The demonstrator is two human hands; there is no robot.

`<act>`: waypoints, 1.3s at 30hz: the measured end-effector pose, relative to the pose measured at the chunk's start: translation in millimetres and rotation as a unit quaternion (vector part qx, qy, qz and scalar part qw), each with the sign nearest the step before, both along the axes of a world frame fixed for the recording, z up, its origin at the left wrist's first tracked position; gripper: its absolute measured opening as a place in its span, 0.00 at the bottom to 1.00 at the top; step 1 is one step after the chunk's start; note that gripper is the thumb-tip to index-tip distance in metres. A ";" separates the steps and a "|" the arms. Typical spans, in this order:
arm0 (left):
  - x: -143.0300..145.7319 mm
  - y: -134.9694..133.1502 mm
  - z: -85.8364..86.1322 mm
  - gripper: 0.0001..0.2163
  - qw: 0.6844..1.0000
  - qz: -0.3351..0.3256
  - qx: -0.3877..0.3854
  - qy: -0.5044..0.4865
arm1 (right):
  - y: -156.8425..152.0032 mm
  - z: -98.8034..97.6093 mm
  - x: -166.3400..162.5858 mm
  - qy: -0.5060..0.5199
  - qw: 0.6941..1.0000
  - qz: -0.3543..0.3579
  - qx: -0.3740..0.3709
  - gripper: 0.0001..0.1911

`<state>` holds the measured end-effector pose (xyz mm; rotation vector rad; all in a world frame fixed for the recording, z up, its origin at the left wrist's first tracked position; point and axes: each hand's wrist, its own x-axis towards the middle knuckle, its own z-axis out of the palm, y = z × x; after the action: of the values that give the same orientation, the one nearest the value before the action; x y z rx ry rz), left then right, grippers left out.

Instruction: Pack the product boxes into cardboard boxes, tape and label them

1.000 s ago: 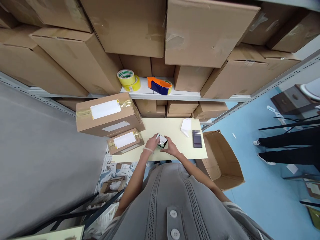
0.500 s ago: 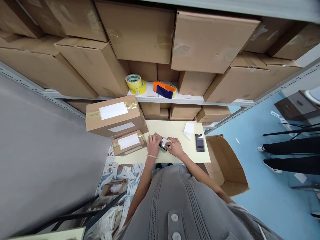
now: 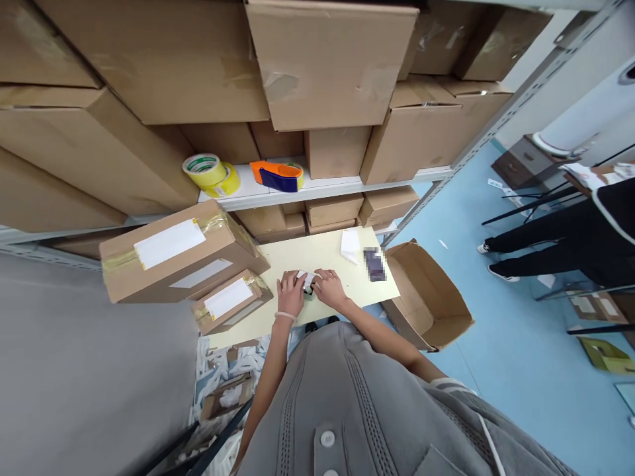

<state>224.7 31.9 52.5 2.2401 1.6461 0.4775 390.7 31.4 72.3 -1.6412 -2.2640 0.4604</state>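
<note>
My left hand (image 3: 290,295) and my right hand (image 3: 327,288) rest close together on a pale yellow table (image 3: 317,254). Between them lies a small box with a white label (image 3: 308,281); both hands press on it with curled fingers. Most of the small box is hidden under my fingers. A thin band circles my left wrist.
Two taped cardboard boxes (image 3: 173,254) (image 3: 229,301) sit at the table's left. A white paper (image 3: 350,244) and a phone (image 3: 374,264) lie at its right. An open carton (image 3: 426,297) stands on the blue floor. Tape rolls (image 3: 211,173) and a tape dispenser (image 3: 278,175) sit on the shelf. Another person's legs (image 3: 540,244) are at right.
The view has swung to the right and tilted. My hands have closed in over the small box, covering more of it than before.
</note>
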 end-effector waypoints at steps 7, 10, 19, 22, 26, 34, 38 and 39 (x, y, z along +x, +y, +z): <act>-7.4 4.1 -8.9 0.26 0.999 0.000 -0.018 -0.044 | -5.4 6.9 0.7 -0.040 0.999 -0.007 -0.007 0.18; -8.8 5.4 -17.6 0.31 0.996 0.002 -0.011 -0.089 | -4.9 9.7 -3.0 -0.039 0.999 -0.003 -0.022 0.23; -11.5 10.6 -27.8 0.33 0.987 -0.010 -0.055 -0.151 | 24.5 18.9 -13.9 -0.108 0.989 0.004 -0.104 0.33; -10.8 11.8 -26.1 0.35 0.986 -0.001 -0.051 -0.160 | 34.2 17.3 -14.7 -0.168 0.982 0.038 -0.083 0.38; -4.8 13.9 -22.8 0.34 0.984 0.004 -0.047 -0.174 | 41.0 15.3 -16.9 -0.199 0.975 0.093 -0.033 0.39; 2.3 9.5 -20.0 0.32 0.978 0.051 -0.069 -0.188 | 33.0 11.3 -10.6 -0.141 0.972 0.187 0.026 0.33; 9.0 4.4 -16.8 0.38 0.971 0.081 -0.093 -0.204 | 32.2 7.6 -11.1 -0.169 0.970 0.175 0.008 0.33; 10.8 3.9 -15.4 0.40 0.969 0.092 -0.105 -0.205 | 33.2 7.9 -12.8 -0.186 0.966 0.182 0.007 0.33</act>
<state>235.5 35.8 37.1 1.7071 1.5997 0.7211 377.9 64.6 80.1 -1.3964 -2.8589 0.2271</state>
